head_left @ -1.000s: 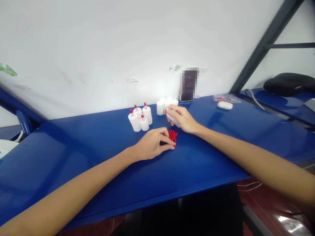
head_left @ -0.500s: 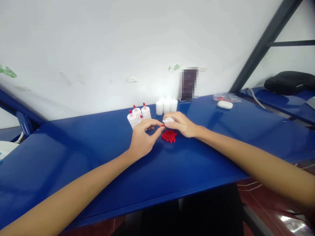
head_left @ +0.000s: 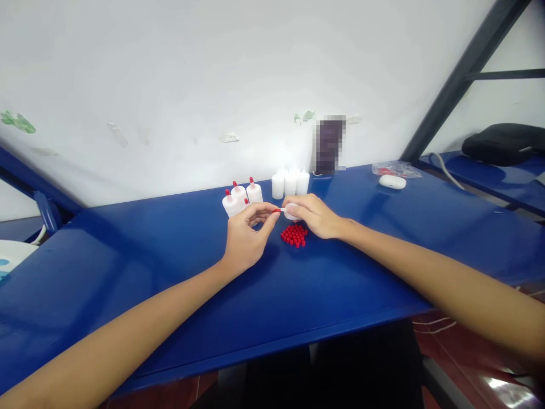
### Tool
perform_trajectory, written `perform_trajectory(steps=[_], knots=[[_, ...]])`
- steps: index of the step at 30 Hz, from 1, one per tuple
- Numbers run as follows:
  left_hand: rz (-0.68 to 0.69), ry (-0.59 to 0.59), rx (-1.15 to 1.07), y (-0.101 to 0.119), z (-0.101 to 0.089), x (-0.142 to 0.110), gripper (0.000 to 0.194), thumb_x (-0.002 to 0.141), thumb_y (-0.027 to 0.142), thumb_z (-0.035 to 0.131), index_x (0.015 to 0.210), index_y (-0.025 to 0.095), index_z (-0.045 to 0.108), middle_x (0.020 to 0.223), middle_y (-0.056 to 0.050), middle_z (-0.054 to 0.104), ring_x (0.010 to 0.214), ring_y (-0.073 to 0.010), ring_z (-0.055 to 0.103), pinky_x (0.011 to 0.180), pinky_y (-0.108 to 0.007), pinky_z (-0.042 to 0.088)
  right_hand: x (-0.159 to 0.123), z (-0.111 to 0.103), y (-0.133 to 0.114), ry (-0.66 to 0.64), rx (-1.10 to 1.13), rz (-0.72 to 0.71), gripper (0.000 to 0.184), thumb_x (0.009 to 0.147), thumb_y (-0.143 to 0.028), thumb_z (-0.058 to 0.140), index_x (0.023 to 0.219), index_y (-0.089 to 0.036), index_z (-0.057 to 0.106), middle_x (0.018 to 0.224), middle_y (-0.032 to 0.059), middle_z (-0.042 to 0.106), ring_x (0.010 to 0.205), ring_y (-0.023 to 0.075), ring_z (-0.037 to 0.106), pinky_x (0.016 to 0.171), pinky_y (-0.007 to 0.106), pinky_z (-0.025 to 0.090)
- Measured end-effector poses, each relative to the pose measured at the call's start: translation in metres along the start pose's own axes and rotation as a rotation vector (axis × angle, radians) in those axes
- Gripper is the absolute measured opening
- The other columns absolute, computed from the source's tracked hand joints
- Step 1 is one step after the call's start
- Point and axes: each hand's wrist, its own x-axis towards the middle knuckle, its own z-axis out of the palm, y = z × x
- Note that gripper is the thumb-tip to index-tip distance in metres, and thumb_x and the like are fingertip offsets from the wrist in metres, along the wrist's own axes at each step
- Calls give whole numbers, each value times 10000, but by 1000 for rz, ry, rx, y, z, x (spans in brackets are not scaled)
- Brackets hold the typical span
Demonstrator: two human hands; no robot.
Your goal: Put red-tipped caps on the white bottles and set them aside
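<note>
Between the thumb and fingertips of my left hand [head_left: 247, 234] is a small red cap [head_left: 276, 211]. My right hand [head_left: 317, 216] grips a white plastic bottle [head_left: 291, 212] tipped on its side, its thin nozzle pointing left at the cap. Cap and nozzle tip meet or nearly meet; I cannot tell whether the cap sits on it. Just below lies a pile of red caps [head_left: 294, 235] on the blue table [head_left: 272, 301]. Behind my left hand stand several white bottles with red caps [head_left: 254, 193], partly hidden by it. Farther back are several white bottles without caps [head_left: 290, 184].
A dark phone-like object [head_left: 330, 145], blurred out, leans on the wall. Toward the right are a white earbud case [head_left: 392, 182] and a clear plastic bag [head_left: 398, 169] with red pieces in it. A dark metal post [head_left: 460, 85] rises at the right.
The cap in my left hand has shifted slightly up and left. The bottle's nozzle now shows lined up with it. The whole view has moved a little.
</note>
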Motion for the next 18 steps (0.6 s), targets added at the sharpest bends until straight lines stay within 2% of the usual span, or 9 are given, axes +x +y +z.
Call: perform_trajectory(steps=[3, 7, 12, 15, 18], knots=[[-9, -8, -46, 0, 0, 0, 152, 859, 262, 706, 962, 152, 693, 905, -45, 751, 812, -139, 726, 798, -253, 585, 0, -1, 0, -14, -14, 1, 328, 965, -400, 383, 861, -179, 603, 699, -5, 575, 645, 145, 495, 637, 269, 323], [25, -48, 8, 0, 0, -1, 132, 865, 247, 701, 962, 157, 703, 905, -42, 753, 808, -131, 720, 783, -240, 581, 0, -2, 0, -25, -39, -2, 286, 942, -354, 396, 923, -185, 626, 763, 0, 611, 691, 155, 519, 663, 274, 331], [61, -66, 81, -2, -1, -2, 130, 885, 259, 678, 978, 171, 703, 919, -36, 743, 822, -132, 696, 771, -246, 566, 0, -1, 0, -35, -44, 0, 285, 935, -334, 382, 860, -185, 613, 730, -9, 577, 679, 149, 502, 657, 273, 318], [89, -75, 151, -1, -1, -2, 123, 905, 266, 647, 981, 180, 692, 918, -33, 728, 802, -130, 668, 730, -247, 546, 0, -1, -2, -25, -56, -2, 310, 946, -360, 374, 790, -182, 575, 688, -14, 536, 644, 136, 462, 637, 272, 298], [124, -94, 185, 2, -1, -2, 103, 912, 247, 632, 979, 185, 678, 893, -24, 713, 756, -120, 634, 716, -252, 527, -1, -1, -3, -14, -62, -8, 392, 964, -460, 377, 762, -179, 561, 656, -17, 519, 620, 126, 440, 627, 269, 286]])
